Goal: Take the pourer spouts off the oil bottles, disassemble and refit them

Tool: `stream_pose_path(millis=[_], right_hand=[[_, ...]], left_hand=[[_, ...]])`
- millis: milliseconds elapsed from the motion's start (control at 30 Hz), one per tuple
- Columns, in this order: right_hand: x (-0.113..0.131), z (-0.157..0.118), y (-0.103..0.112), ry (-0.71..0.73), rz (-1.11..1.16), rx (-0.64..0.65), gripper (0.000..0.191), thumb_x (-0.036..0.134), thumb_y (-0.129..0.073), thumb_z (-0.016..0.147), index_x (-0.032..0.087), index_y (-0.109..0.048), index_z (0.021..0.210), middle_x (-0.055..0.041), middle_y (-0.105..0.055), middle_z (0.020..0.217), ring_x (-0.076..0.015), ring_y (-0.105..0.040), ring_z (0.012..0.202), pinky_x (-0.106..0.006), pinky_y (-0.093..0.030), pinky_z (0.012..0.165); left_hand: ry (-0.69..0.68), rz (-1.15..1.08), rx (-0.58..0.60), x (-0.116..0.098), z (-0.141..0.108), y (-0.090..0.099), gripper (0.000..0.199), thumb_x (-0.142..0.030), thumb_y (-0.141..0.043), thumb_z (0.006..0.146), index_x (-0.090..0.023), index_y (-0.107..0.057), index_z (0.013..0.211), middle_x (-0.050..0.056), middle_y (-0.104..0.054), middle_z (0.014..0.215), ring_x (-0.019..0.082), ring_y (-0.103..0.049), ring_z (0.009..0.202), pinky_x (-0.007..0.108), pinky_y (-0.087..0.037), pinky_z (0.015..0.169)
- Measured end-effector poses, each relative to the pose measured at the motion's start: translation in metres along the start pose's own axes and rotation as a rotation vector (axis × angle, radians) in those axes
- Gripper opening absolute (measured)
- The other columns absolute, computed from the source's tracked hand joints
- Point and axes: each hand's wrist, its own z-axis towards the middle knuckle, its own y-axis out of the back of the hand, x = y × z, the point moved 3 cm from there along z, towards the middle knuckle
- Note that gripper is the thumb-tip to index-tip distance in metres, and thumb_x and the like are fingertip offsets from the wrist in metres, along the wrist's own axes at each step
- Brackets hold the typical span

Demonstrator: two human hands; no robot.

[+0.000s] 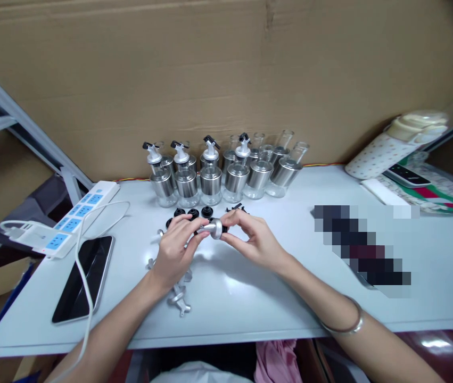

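Both hands meet over the middle of the table around one silver bottle pourer (215,229). My left hand (176,247) is closed on its narrow spout end. With thumb and fingertips, my right hand (256,239) grips the black stopper (224,229) at the other end. Several black stoppers (207,211) lie just behind the hands, along with small black lever pieces (237,207). Loose silver pourer tops (179,299) are scattered beside and under my left wrist, partly hidden by it.
Glass bottles with metal sleeves (211,183) stand at the back; several carry pourers. To the left are a power strip (80,215), a white cable and a dark tablet (84,276). A dotted flask (381,146) and a blurred-out object (364,247) are at right.
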Motion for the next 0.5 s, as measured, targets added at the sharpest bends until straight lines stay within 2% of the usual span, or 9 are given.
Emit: stream_pose_path(millis=[67,133,200,300,400,433,500], right_hand=[[-0.0009,0.0014,-0.0016,-0.082,0.161,0.048,0.025,0.042,-0.065,0.082,0.02,-0.053,0.084,-0.0048,-0.065,0.085,-0.0167,-0.062,0.081,-0.031,-0.048,0.076],[-0.0012,0.0028,-0.0051,-0.184,0.385,0.149,0.029,0.045,-0.065,0.082,0.02,-0.051,0.086,-0.0027,-0.065,0.081,-0.0157,-0.065,0.078,-0.031,-0.049,0.075],[-0.0006,0.0039,-0.0079,-0.249,0.517,0.245,0.031,0.048,-0.061,0.084,0.019,-0.052,0.09,-0.0016,-0.066,0.078,-0.0152,-0.066,0.077,-0.031,-0.049,0.075],[-0.0003,0.0054,-0.0082,-0.258,0.43,0.291,0.035,0.052,-0.058,0.085,0.018,-0.06,0.091,-0.0011,-0.064,0.079,-0.0131,-0.063,0.075,-0.028,-0.047,0.073],[0.0008,0.0066,-0.0074,-0.224,0.242,0.29,0.036,0.051,-0.055,0.086,0.017,-0.065,0.08,-0.0002,-0.062,0.074,-0.0117,-0.056,0.07,-0.025,-0.044,0.068],[0.0015,0.007,-0.0067,-0.215,0.189,0.289,0.035,0.049,-0.056,0.086,0.017,-0.066,0.079,-0.0008,-0.063,0.075,-0.0124,-0.057,0.071,-0.026,-0.044,0.067],[0.0024,0.0087,-0.002,-0.202,0.074,0.257,0.026,0.042,-0.059,0.086,0.018,-0.069,0.084,-0.0028,-0.067,0.082,-0.0148,-0.059,0.077,-0.027,-0.044,0.068]], left_hand=[[0.07,-0.043,-0.014,0.0009,-0.0017,0.0001,0.018,-0.023,-0.06,0.087,-0.025,-0.064,0.105,0.002,-0.071,0.089,0.018,-0.065,0.081,0.033,-0.05,0.084],[0.138,-0.113,-0.019,0.0009,-0.0016,-0.0001,0.031,-0.028,-0.063,0.086,-0.025,-0.059,0.116,0.003,-0.067,0.091,0.018,-0.063,0.083,0.031,-0.05,0.081],[0.177,-0.178,0.023,-0.001,0.0007,-0.0014,0.036,-0.032,-0.064,0.085,-0.025,-0.057,0.12,0.005,-0.064,0.096,0.018,-0.062,0.087,0.031,-0.05,0.081],[0.188,-0.253,0.124,-0.0052,0.0043,-0.0046,0.025,-0.037,-0.058,0.088,-0.023,-0.063,0.109,0.008,-0.061,0.106,0.02,-0.059,0.097,0.034,-0.049,0.085],[0.224,-0.324,0.154,-0.0034,0.0011,-0.0073,0.023,-0.037,-0.055,0.091,-0.022,-0.061,0.107,0.01,-0.062,0.111,0.023,-0.059,0.105,0.038,-0.047,0.091],[0.228,-0.338,0.13,-0.0014,-0.0009,-0.0073,0.023,-0.038,-0.056,0.09,-0.022,-0.06,0.106,0.011,-0.063,0.109,0.024,-0.059,0.104,0.039,-0.047,0.091],[0.2,-0.367,-0.003,0.0025,-0.004,-0.0045,0.027,-0.043,-0.062,0.085,-0.022,-0.058,0.102,0.008,-0.062,0.101,0.022,-0.06,0.097,0.037,-0.049,0.085]])
